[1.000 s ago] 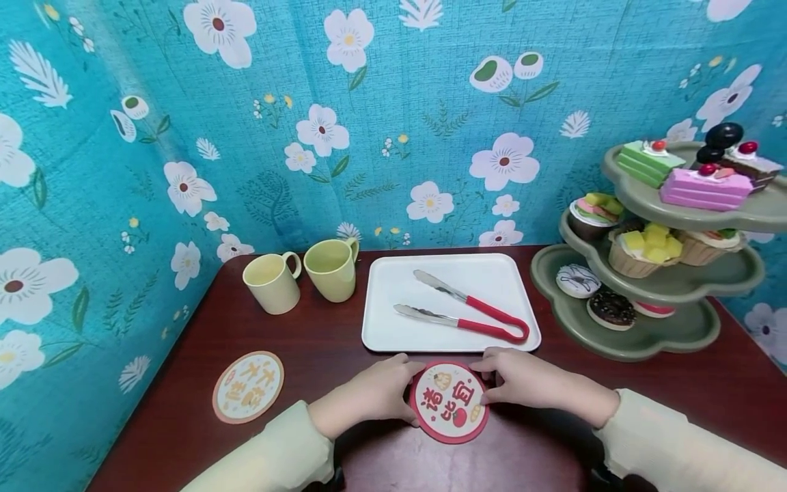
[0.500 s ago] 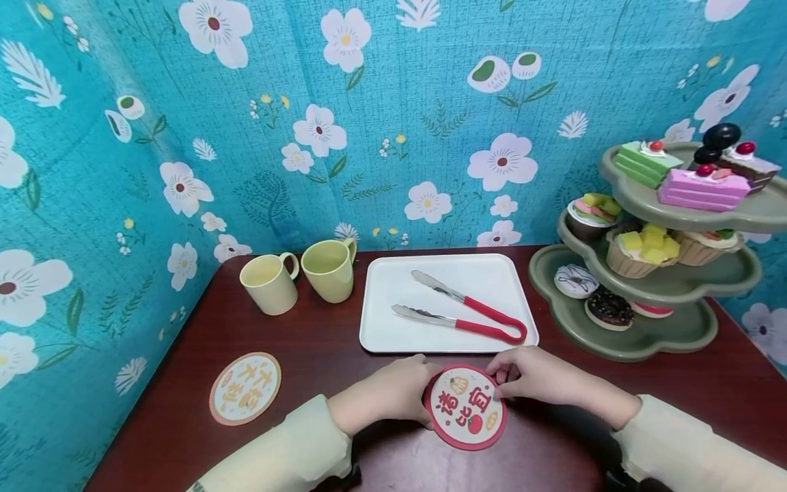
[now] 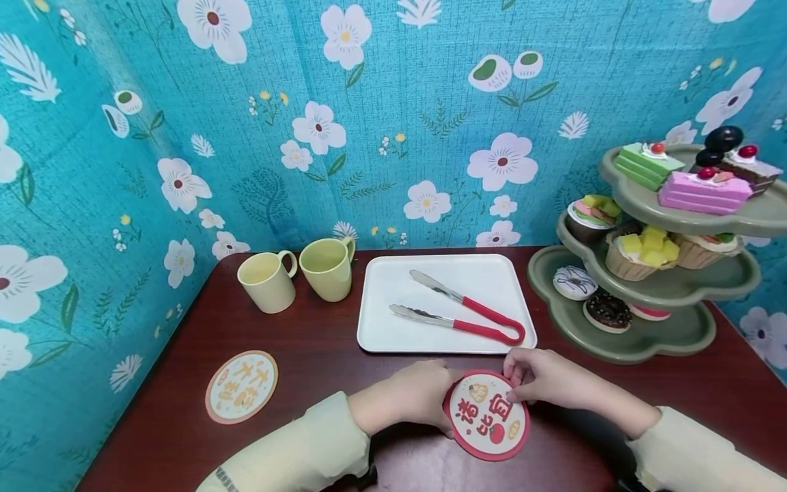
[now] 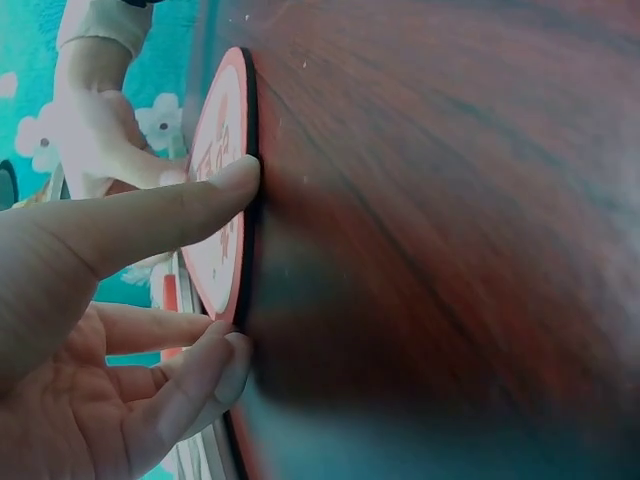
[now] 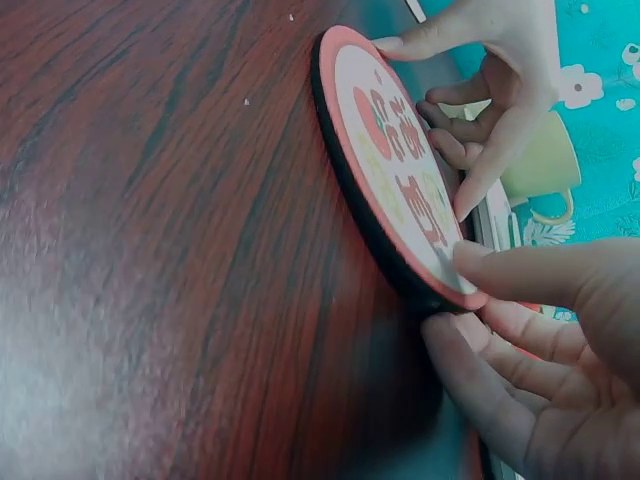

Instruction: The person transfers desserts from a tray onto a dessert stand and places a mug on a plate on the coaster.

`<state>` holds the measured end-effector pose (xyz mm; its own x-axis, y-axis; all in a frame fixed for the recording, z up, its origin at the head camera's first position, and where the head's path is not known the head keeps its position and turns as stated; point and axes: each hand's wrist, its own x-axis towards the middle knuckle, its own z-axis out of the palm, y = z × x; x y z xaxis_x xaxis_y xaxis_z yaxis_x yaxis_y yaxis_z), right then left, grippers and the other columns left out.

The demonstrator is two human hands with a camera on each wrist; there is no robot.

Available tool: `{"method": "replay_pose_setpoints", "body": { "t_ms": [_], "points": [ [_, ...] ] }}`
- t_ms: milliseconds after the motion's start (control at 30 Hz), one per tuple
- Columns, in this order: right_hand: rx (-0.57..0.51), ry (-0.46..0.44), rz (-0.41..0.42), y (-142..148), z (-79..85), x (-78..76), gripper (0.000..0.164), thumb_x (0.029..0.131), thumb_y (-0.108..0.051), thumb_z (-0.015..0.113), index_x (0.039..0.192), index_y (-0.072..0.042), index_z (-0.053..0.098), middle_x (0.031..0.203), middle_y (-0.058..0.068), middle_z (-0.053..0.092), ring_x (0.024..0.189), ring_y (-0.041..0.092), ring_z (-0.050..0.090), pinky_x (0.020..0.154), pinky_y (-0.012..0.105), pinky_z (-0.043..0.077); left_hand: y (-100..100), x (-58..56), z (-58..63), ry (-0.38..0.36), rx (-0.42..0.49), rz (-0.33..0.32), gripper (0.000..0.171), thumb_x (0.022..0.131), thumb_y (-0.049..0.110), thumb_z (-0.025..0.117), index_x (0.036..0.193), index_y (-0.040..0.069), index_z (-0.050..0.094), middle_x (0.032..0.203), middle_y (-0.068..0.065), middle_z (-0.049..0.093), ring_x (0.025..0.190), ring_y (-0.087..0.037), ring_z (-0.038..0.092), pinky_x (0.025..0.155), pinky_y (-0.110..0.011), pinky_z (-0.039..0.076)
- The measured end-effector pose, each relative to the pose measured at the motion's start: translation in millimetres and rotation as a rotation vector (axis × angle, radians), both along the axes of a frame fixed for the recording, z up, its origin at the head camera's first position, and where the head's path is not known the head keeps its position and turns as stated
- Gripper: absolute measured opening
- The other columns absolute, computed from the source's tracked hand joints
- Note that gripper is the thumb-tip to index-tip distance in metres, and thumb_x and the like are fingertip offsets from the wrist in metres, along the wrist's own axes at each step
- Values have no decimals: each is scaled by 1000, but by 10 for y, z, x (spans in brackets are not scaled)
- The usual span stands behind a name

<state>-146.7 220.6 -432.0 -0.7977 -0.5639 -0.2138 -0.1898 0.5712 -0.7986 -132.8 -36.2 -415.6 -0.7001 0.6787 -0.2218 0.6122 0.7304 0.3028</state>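
A round coaster [image 3: 490,418] with a red rim, red lettering and a dark underside lies at the front of the table, its edge showing in both wrist views. My left hand [image 3: 423,393] grips its left side, thumb and fingers spread along the rim in the left wrist view. At the upper right edge, my right hand [image 3: 550,377] pinches the coaster, with the thumb on top and a finger under the edge in the right wrist view. A second coaster [image 3: 242,387], orange-rimmed, lies flat to the left, apart from both hands.
Behind my hands, a white tray [image 3: 378,328] bears red-handled tongs [image 3: 486,329]. A cream mug [image 3: 268,287] and a green mug [image 3: 327,273] stand back left. At the right rises a tiered stand [image 3: 633,345] with toy cakes, cupcakes and donuts. A flowered cloth [image 3: 369,137] hangs behind.
Both hands and the red-rimmed coaster have moved to the right and slightly toward me. The orange-rimmed coaster, mugs, tray and stand stay put.
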Motion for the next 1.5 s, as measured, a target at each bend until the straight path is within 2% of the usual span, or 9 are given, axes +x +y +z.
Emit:
{"method": "replay_pose_setpoints", "body": {
  "t_ms": [233, 300, 400, 500, 567, 700, 867, 1100, 1500],
  "points": [
    [-20, -91, 4, 84, -23, 10, 32, 82, 1, 82, 101, -5, 57, 73, 2, 56, 60, 18, 58, 55, 30, 55, 64, 28, 8, -22, -13, 0, 75, 73, 41, 93, 138, 16, 64, 115, 5, 71, 115, -12, 60, 90, -27, 51],
    [-11, -96, 5, 108, -20, 12, 32, 82, 0, 82, 102, -5, 58, 74, 3, 56, 61, 19, 57, 55, 31, 55, 58, 27, 2, -21, -5, -16, 75, 75, 40, 92, 140, 16, 63, 115, 7, 71, 112, -10, 60, 88, -25, 50],
    [6, -91, 6, 148, -9, 21, 32, 82, 0, 82, 102, -5, 58, 74, 3, 55, 61, 18, 57, 55, 30, 54, 40, 20, -3, -19, 12, -53, 74, 78, 39, 91, 142, 15, 62, 98, 9, 69, 94, -4, 58, 76, -18, 47],
    [21, -73, 9, 193, 2, 32, 31, 82, -1, 82, 102, -6, 58, 74, 2, 55, 60, 16, 56, 54, 30, 53, 16, 6, 4, -31, 37, -73, 69, 79, 37, 89, 141, 17, 64, 81, 11, 58, 76, -2, 49, 64, -15, 40],
    [30, -60, 8, 229, 9, 35, 31, 82, -1, 82, 101, -6, 58, 74, 1, 55, 59, 15, 56, 53, 29, 52, -3, -8, 8, -54, 71, -68, 62, 82, 35, 87, 138, 18, 66, 80, 11, 54, 70, -1, 46, 61, -15, 39],
    [47, -54, -5, 303, 15, 31, 30, 83, -2, 82, 101, -7, 59, 74, 1, 55, 59, 16, 55, 53, 29, 51, -54, -34, 0, -73, 161, -60, 44, 87, 28, 82, 130, 19, 72, 88, 12, 60, 74, 3, 51, 66, -13, 42],
    [32, -42, -8, 387, -7, 19, 30, 83, -3, 82, 102, -7, 59, 74, 1, 56, 58, 14, 55, 53, 30, 51, -115, -65, -17, -26, 254, -73, 30, 90, 23, 79, 120, 17, 76, 94, 12, 65, 83, 4, 56, 74, -10, 43],
    [51, -4, 1, 502, -17, 16, 30, 83, -6, 83, 102, -9, 60, 73, 0, 56, 57, 12, 55, 52, 29, 50, -181, -101, -8, -8, 311, -74, 28, 93, 24, 78, 119, 15, 76, 103, 10, 70, 84, 5, 58, 76, -10, 44],
    [38, -3, -3, 823, -50, 50, 29, 84, -4, 81, 105, -7, 61, 73, 0, 55, 58, 10, 54, 51, 29, 50, -437, -114, 32, -48, 401, 15, 25, 96, 17, 75, 120, 11, 75, 97, 7, 70, 85, 2, 61, 78, -15, 49]
  ]
}}
